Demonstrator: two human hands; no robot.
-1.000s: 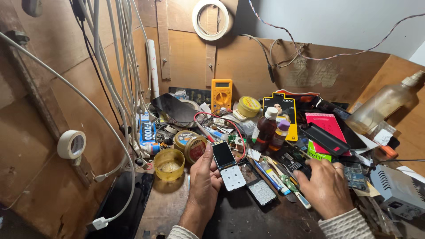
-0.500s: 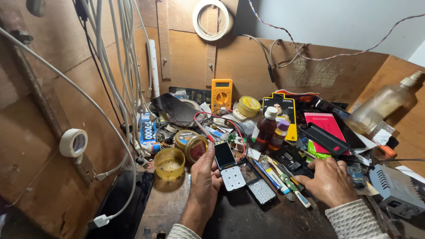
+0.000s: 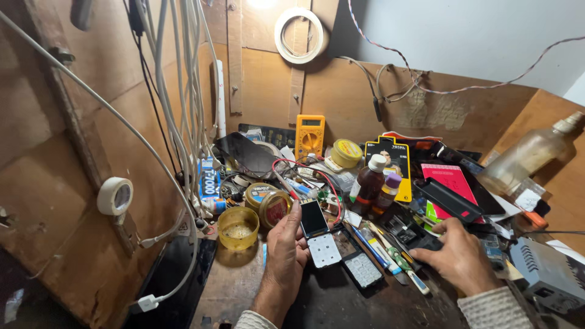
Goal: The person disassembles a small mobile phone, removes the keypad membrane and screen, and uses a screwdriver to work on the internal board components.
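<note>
The small keypad phone (image 3: 319,234) is kept gripped in the left hand (image 3: 285,256), unmoved. The right hand (image 3: 458,256), fingers half-curled and empty, has been shifted onto dark parts (image 3: 420,234) beneath its fingertips.

Cluttered wooden workbench (image 3: 234,292), yellow multimeter (image 3: 310,135)

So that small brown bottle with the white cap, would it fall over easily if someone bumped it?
Probably. The brown bottle stands upright, tall for its narrow base, so a sideways nudge could tip it. It is crowded by the smaller purple-capped bottle and other clutter, which might catch it. If it did fall on its round side, it would likely roll.
</note>
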